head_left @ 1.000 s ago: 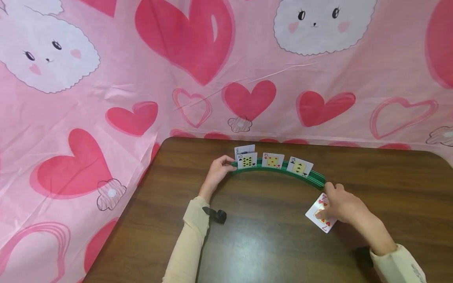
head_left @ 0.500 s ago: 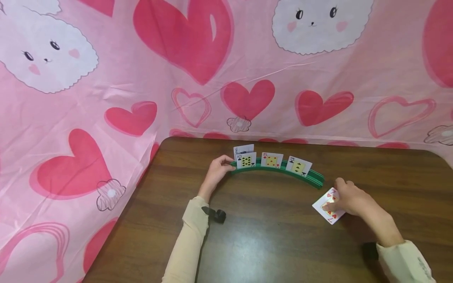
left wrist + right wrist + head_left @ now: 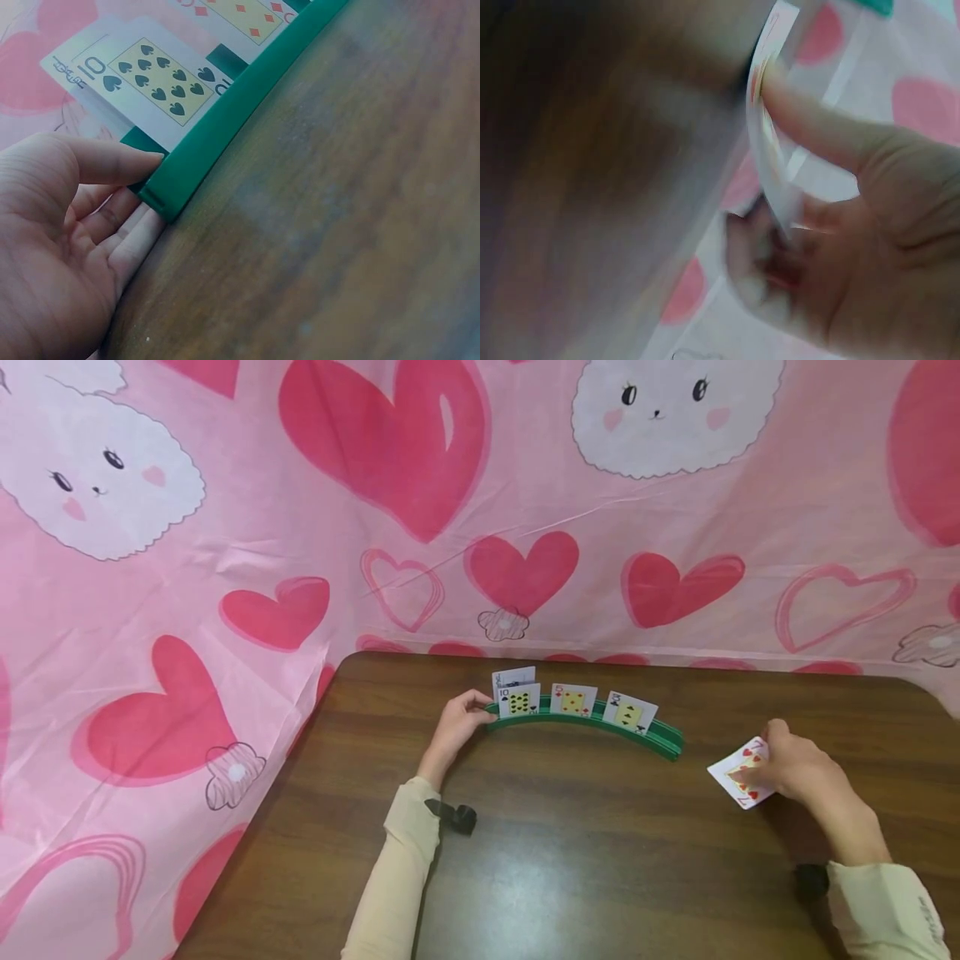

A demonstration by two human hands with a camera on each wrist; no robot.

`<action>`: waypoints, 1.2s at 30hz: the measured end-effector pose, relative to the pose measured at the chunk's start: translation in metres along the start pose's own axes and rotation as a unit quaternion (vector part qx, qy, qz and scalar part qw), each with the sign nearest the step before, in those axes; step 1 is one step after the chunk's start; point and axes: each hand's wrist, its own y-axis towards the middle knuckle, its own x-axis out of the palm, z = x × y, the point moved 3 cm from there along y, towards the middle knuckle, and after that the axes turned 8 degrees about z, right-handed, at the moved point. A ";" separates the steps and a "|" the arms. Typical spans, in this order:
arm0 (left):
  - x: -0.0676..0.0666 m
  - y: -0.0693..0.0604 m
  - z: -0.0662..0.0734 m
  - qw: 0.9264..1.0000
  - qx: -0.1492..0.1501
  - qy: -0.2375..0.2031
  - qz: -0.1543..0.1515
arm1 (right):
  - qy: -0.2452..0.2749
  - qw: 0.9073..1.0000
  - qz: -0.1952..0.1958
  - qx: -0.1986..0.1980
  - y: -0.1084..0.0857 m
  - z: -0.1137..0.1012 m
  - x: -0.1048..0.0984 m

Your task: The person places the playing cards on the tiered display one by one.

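Note:
A curved green card holder [image 3: 585, 718] stands on the table with several playing cards upright in its groove. Its left end is pinched by my left hand [image 3: 456, 731], thumb on the front side in the left wrist view. Beside that hand stands the ten of spades [image 3: 161, 82], with another card [image 3: 514, 677] behind it. Farther right are the five of diamonds [image 3: 573, 700] and a three of clubs [image 3: 630, 714]. Out to the right of the holder, my right hand [image 3: 806, 772] grips the seven of hearts [image 3: 738, 770]. The right wrist view shows this card slightly bent and blurred.
A brown wooden table [image 3: 555, 843] carries everything. Pink heart-patterned cloth [image 3: 420, 593] hangs along its back and left edges. Black straps with small devices sit at both wrists, one at the left cuff [image 3: 453, 816].
My right hand has moved right, away from the holder's right end, taking the seven of hearts with it. My left hand keeps its hold on the left end.

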 end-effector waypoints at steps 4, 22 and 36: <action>0.000 -0.001 0.001 1.000 0.000 0.003 0.000 | 0.007 0.992 0.114 -0.061 -0.006 0.005 -0.022; -0.001 0.000 0.000 1.000 0.000 -0.002 0.001 | 0.078 0.959 0.257 -0.093 -0.019 -0.034 -0.054; -0.002 0.001 0.000 1.000 0.006 0.001 -0.002 | 0.170 0.938 0.302 -0.020 -0.020 -0.047 -0.068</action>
